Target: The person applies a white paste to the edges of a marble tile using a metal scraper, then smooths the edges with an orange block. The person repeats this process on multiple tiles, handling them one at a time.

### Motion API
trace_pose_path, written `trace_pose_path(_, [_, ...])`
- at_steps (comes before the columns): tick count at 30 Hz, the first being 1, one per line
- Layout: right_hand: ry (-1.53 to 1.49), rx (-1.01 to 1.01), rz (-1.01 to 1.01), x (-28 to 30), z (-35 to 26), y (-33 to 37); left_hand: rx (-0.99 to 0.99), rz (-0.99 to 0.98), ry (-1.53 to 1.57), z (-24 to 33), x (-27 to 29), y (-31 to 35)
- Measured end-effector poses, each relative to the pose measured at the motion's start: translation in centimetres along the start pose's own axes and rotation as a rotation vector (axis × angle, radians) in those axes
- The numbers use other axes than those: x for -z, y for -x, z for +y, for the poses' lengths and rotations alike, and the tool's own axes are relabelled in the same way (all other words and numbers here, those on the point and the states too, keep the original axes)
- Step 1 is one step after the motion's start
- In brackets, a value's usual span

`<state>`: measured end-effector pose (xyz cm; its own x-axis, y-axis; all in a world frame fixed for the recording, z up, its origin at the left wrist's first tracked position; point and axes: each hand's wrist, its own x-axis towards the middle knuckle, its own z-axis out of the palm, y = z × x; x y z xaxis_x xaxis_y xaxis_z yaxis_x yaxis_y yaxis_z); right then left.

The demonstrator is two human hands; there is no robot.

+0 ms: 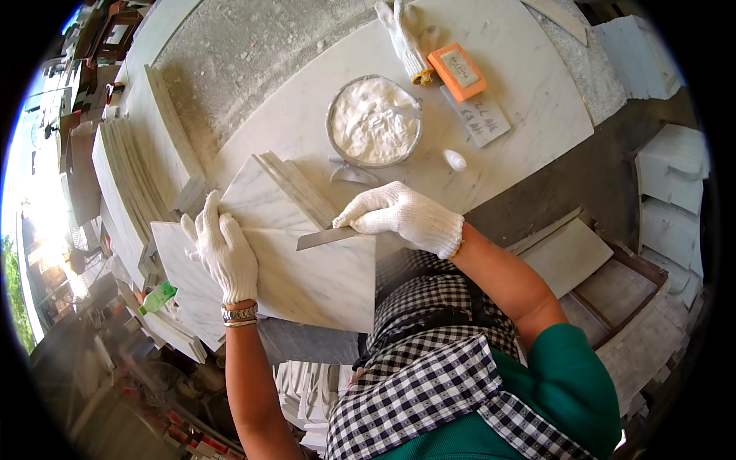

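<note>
My left hand, in a white knit glove, lies with fingers spread on the left part of a grey-veined marble tile. In my right hand, gloved likewise, is a flat metal scraper blade, pinched at its right end. The blade slants down to the left across the tile's upper right part. Beneath and behind this tile sits a stack of similar tiles. Just beyond my right hand, a round bowl holds thick white paste.
On the marble tabletop are a spare white glove, an orange block-shaped box, a clear marked plate and a small white tube-like piece. More slabs stand at left, near a green bottle. White blocks are stacked at right.
</note>
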<state>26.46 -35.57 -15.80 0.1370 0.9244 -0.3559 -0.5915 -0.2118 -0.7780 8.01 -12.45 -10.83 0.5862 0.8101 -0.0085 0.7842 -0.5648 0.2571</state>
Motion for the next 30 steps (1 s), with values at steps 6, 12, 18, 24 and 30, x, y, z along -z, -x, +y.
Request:
trace_pose_path(6, [0.044,-0.025,0.021,0.7,-0.7,1.0,0.022,0.009,0.000,-0.1,-0.1,-0.1])
trace_pose_path(12, [-0.044,-0.097,0.053,0.6,-1.4,1.0,-0.003,0.022,-0.013,-0.5,-0.2,0.1])
trace_pose_path(18, [0.014,0.018,0.009,0.2,0.5,-0.4,0.003,0.012,0.002,-0.1,0.0,0.0])
trace_pose_path(24, [-0.042,-0.284,0.044,1.1,-2.5,2.2,0.032,-0.005,-0.003,0.2,0.1,0.1])
trace_pose_path(30, [0.060,-0.160,0.301,0.3,-3.2,4.0,0.000,0.019,0.001,0.1,0.0,0.0])
